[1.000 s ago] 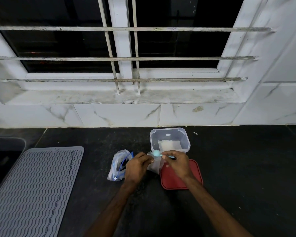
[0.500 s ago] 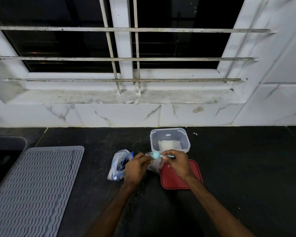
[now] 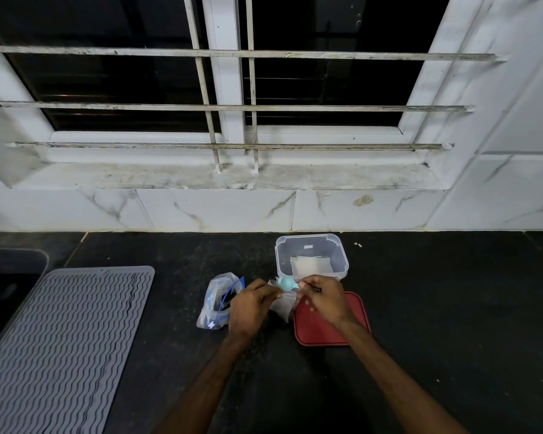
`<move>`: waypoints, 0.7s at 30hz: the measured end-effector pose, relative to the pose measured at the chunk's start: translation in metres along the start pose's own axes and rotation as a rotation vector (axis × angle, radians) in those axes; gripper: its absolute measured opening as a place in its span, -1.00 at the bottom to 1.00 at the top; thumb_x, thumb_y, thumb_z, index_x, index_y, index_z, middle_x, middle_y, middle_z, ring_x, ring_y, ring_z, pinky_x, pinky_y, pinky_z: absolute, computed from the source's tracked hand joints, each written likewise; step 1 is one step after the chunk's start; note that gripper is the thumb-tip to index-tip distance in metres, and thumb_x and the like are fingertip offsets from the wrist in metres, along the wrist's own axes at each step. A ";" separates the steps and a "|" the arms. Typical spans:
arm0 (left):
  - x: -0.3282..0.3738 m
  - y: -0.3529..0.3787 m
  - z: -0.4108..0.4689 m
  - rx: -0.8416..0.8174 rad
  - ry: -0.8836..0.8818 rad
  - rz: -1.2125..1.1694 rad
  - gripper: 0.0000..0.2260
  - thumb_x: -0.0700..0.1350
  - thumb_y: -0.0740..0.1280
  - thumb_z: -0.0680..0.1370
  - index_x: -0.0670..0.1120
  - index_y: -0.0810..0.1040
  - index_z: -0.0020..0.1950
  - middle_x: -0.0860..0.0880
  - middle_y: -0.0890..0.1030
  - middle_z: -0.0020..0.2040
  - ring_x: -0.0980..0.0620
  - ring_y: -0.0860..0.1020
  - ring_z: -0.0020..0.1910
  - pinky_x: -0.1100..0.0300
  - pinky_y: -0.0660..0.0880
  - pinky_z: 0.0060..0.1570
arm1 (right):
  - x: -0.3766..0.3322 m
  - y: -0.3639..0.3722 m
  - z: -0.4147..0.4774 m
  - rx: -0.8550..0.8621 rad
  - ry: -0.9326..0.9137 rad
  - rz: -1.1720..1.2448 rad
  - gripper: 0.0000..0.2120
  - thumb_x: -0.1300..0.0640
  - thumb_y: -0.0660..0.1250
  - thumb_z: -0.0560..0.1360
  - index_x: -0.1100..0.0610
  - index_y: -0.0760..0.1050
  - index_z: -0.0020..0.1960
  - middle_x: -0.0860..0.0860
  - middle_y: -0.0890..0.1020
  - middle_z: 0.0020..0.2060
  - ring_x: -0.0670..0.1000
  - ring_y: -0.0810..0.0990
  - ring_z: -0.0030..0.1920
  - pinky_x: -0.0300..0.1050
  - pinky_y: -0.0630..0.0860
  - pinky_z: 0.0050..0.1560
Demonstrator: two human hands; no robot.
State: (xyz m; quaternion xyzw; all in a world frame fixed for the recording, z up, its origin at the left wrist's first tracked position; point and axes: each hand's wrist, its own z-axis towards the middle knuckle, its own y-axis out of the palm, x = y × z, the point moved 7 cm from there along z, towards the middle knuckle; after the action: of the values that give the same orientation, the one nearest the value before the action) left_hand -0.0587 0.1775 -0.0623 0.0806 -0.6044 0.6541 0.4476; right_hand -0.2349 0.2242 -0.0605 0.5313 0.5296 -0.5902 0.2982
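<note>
My right hand (image 3: 322, 300) pinches the handle of a small light-blue spoon (image 3: 286, 283), whose bowl sits over the mouth of a small clear plastic bag (image 3: 282, 305). My left hand (image 3: 251, 303) grips that bag's left edge. Just behind stands an open clear plastic container (image 3: 311, 256) with a white packet inside. A red lid (image 3: 329, 327) lies flat on the dark counter under my right wrist. A second clear bag with a blue zip strip (image 3: 217, 300) stands left of my left hand.
A grey ribbed drying mat (image 3: 63, 346) covers the counter at the left, beside a sink edge (image 3: 10, 267). The black counter (image 3: 452, 308) runs back to a white marble-tiled wall and a barred window sill (image 3: 226, 177).
Both hands stay at the small bag with the spoon; only tiny shifts of the fingers and of the camera show.
</note>
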 end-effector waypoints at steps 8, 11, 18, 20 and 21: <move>-0.017 -0.010 -0.008 0.078 -0.075 -0.071 -0.91 -0.16 0.43 0.48 -0.05 0.68 -0.03 0.05 0.53 0.10 0.11 0.50 0.08 0.42 0.39 0.08 | 0.062 -0.027 -0.018 -0.023 0.255 -0.001 -0.87 0.25 0.32 0.55 0.17 0.60 -0.14 -0.04 0.62 -0.36 -0.07 0.53 -0.34 -0.21 0.45 -0.38; -0.023 -0.009 -0.002 0.051 -0.155 -0.116 -0.93 -0.14 0.46 0.47 -0.05 0.67 -0.06 0.06 0.48 0.23 0.16 0.44 0.18 0.50 0.32 0.14 | 0.080 -0.040 -0.024 -0.004 0.249 -0.236 -0.86 0.23 0.36 0.53 0.06 0.62 -0.17 -0.08 0.65 -0.26 -0.09 0.57 -0.21 -0.30 0.45 -0.25; -0.019 -0.010 0.006 -0.005 -0.246 -0.248 -0.91 -0.06 0.44 0.48 0.11 0.59 -0.06 0.16 0.59 -0.06 0.22 0.55 -0.09 0.22 0.53 -0.09 | 0.084 -0.054 -0.015 0.100 0.160 -0.650 -0.83 0.08 0.40 0.49 0.07 0.62 0.07 -0.01 0.58 0.09 0.04 0.53 0.10 0.03 0.50 0.17; -0.018 -0.011 0.004 -0.004 -0.251 -0.287 -0.82 -0.10 0.45 0.47 0.15 0.57 -0.02 0.17 0.61 -0.06 0.22 0.57 -0.09 0.22 0.55 -0.10 | 0.072 -0.056 -0.016 0.165 0.144 -0.739 -0.73 0.01 0.37 0.51 0.02 0.55 0.19 -0.01 0.47 0.17 0.07 0.43 0.18 0.01 0.46 0.18; -0.018 -0.010 0.003 -0.007 -0.259 -0.322 -0.78 -0.11 0.46 0.45 0.17 0.55 0.00 0.16 0.62 -0.08 0.19 0.59 -0.10 0.21 0.56 -0.11 | 0.060 -0.054 -0.016 0.198 0.075 -0.693 -0.74 0.02 0.38 0.50 0.01 0.55 0.18 -0.03 0.48 0.14 0.03 0.45 0.16 -0.04 0.45 0.16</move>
State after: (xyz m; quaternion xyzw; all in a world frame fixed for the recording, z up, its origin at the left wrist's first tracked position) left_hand -0.0425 0.1643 -0.0656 0.2580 -0.6386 0.5562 0.4650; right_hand -0.2946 0.2657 -0.0986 0.3678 0.6291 -0.6848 0.0081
